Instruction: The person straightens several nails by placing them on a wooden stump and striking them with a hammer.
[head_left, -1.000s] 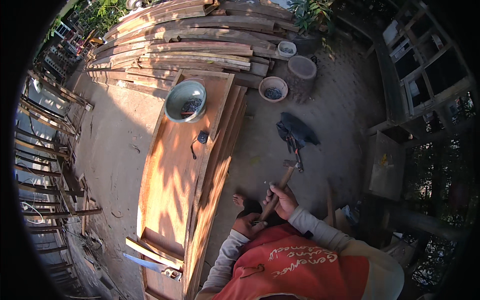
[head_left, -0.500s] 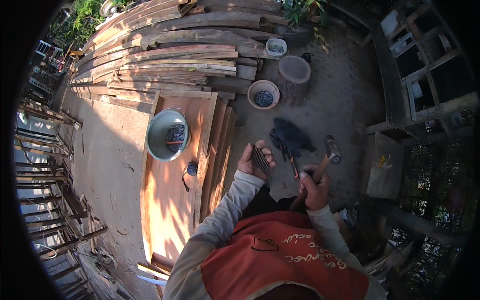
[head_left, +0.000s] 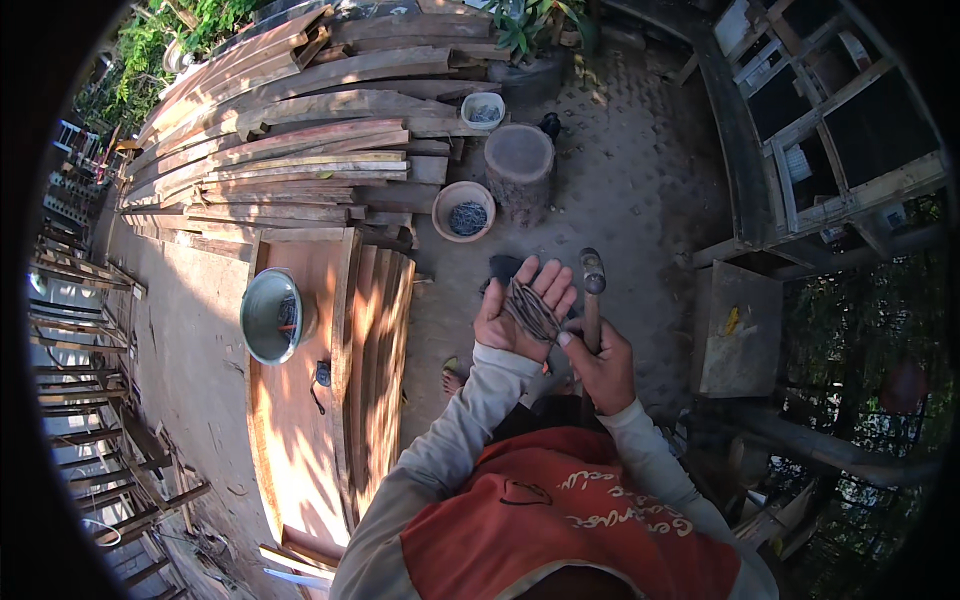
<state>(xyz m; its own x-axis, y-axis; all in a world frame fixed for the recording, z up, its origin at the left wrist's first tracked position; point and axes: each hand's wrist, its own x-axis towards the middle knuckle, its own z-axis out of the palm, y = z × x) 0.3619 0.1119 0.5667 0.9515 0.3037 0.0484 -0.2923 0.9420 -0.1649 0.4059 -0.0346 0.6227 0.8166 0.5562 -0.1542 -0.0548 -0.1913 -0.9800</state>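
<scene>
- Farthest left, a pile of planks (head_left: 330, 105) lies at the far side, partly in sun.
- Nearer, a wooden panel (head_left: 290, 430) tops a stack of boards; on it stands a bucket (head_left: 260, 335) of nails, with a tape measure (head_left: 322, 374) just right of it on the near side.
- Then a round bowl (head_left: 442, 214) of nails sits on the ground, with a white tub (head_left: 483, 126) beyond it and a tree stump (head_left: 519, 170) beside it on the right.
- Near the middle, the left hand (head_left: 508, 332) is palm up, fingers spread, long nails (head_left: 535, 312) bunched across the palm.
- Right of it, the right hand (head_left: 602, 372) has its fingers clamped on a hammer (head_left: 592, 315), head up; its thumb meets the nails, though I cannot tell whether it pinches one.
</scene>
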